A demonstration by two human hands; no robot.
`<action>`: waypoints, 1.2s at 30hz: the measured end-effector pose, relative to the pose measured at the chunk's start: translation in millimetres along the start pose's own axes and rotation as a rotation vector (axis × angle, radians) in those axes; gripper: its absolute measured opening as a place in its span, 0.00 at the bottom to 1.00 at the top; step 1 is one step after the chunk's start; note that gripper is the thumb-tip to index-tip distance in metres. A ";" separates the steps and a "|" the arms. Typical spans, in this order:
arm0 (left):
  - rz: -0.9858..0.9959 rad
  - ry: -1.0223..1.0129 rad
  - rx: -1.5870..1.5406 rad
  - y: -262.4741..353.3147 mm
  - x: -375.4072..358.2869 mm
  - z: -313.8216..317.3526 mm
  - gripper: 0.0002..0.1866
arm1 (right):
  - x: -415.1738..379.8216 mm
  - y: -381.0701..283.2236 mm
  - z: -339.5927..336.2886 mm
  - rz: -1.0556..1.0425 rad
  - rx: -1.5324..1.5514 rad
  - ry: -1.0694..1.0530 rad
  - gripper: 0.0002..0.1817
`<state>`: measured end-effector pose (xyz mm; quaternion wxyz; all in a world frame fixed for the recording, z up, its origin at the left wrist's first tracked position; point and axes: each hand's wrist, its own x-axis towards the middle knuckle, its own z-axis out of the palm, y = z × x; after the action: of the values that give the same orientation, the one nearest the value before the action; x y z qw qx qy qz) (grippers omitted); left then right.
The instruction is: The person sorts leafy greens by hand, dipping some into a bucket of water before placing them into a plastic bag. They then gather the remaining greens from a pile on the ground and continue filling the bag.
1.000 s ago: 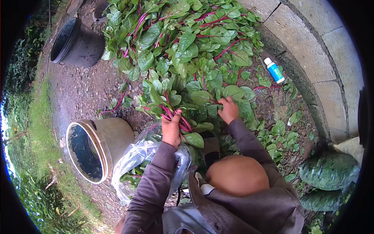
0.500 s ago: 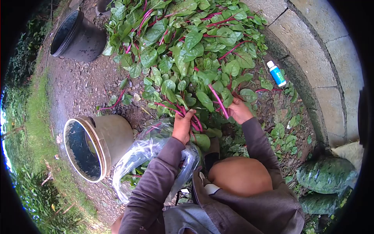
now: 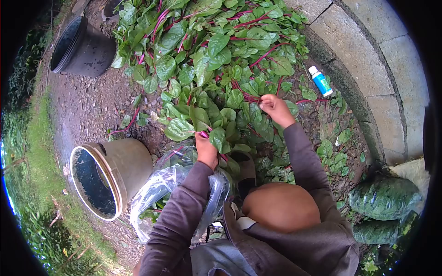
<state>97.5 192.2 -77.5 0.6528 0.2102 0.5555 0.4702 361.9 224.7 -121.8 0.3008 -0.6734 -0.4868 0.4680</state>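
Observation:
My left hand is closed around a bunch of red-stemmed Malabar spinach, its broad green leaves fanning out above the fist. Farther forward and to the right, my right hand has its fingertips pinched at the reddish Malabar spinach stems on the near side of the heap. That large heap of Malabar spinach lies on the ground ahead. Below my left forearm sits a clear plastic bag with some green leaves inside.
A pale bucket lies tipped at the left, and a dark bucket leans farther off. To the right are a blue-and-white bottle, a curved concrete edge and a filled green bag. Loose leaves litter the soil.
My right hand has moved forward to the heap, and the stem it held is no longer in it. The bunch in my left hand now stands with its leaves over the fist.

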 end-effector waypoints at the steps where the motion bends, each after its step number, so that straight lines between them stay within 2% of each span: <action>1: 0.026 0.019 0.002 -3.1 1.5 -2.9 0.18 | 3.3 9.5 -18.6 -0.020 -0.405 0.091 0.21; 2: 0.052 0.038 0.005 -9.2 4.1 -8.7 0.18 | 6.8 20.2 -27.8 0.000 -0.605 0.094 0.27; 5: 0.036 0.070 0.034 -12.7 3.0 -14.9 0.18 | 18.0 62.9 -24.9 0.089 -0.464 -0.117 0.31; 6: 0.037 0.072 0.041 -14.6 2.9 -16.2 0.18 | 18.6 62.7 -20.3 0.118 -0.429 -0.124 0.35; 9: 0.037 0.079 0.054 -18.1 4.4 -16.0 0.17 | 22.0 56.2 -15.7 0.172 -0.568 -0.113 0.29; 12: -0.010 0.052 0.064 -12.9 2.5 -12.4 0.21 | 21.2 42.7 -15.5 0.117 -0.676 -0.162 0.23; 13: -0.033 0.040 0.064 -11.4 1.9 -11.4 0.22 | 18.3 34.4 -16.5 0.103 -0.611 -0.143 0.21; 15: -0.019 0.069 0.086 -17.0 3.5 -12.5 0.19 | 6.1 18.2 -19.3 0.074 -0.482 -0.109 0.18; 18: -0.004 0.100 0.101 -19.6 4.0 -13.7 0.18 | -10.6 -4.2 -26.4 0.003 -0.393 0.062 0.17; 21: -0.002 0.075 0.098 -19.5 6.8 -14.0 0.17 | -16.4 -15.6 -27.6 0.008 -0.327 0.127 0.17; 24: -0.014 0.046 0.112 -21.4 7.8 -13.9 0.15 | -7.8 3.6 -17.1 -0.039 -0.488 -0.015 0.17; 25: -0.018 0.041 0.121 -21.2 8.5 -13.9 0.15 | -8.5 -0.9 -16.0 -0.011 -0.522 0.032 0.17; 28: -0.045 0.049 0.114 -16.3 3.7 -10.4 0.23 | -26.7 -46.0 -8.3 0.074 -0.579 0.171 0.17; 31: -0.067 0.015 0.099 -27.0 12.7 -14.0 0.24 | -37.5 -86.0 18.0 -0.131 -0.652 0.324 0.17; 34: -0.182 -0.003 0.145 -33.5 12.8 -11.0 0.24 | -37.9 -83.2 71.9 -0.310 -0.608 0.227 0.19; 36: -0.203 -0.044 0.008 -20.0 7.7 -0.2 0.23 | -43.9 -74.4 107.1 -0.350 -0.532 0.119 0.17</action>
<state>104.5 189.3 -97.6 0.7083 0.1657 0.5613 0.3947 231.4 203.8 -83.8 0.2179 -0.6608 -0.6820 0.2253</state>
